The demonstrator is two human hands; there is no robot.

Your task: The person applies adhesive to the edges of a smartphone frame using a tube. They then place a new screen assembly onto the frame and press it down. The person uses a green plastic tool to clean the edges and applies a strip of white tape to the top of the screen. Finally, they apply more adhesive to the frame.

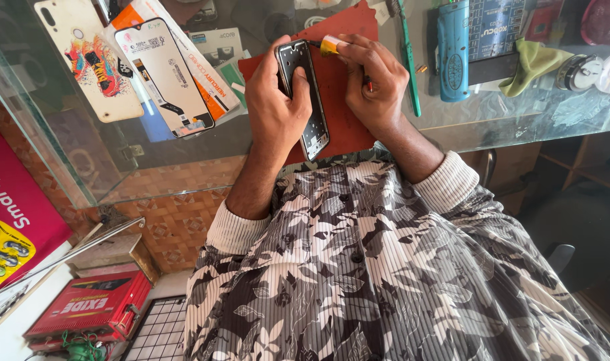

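My left hand [273,100] grips a black phone frame [312,127], holding it tilted above a red mat [338,73] on the glass table. My right hand [375,80] holds a small yellow glue tube [330,45] with its dark tip touching the top corner of the frame. Both forearms come out of striped cuffs of a leaf-patterned shirt.
A replacement phone screen [163,73] on its orange packet and a printed phone cover [91,57] lie at the left. A green toothbrush [409,60], a blue cylindrical tool [453,50], a green cloth [532,63] lie at the right. A red box [91,309] sits below the glass table edge [519,130].
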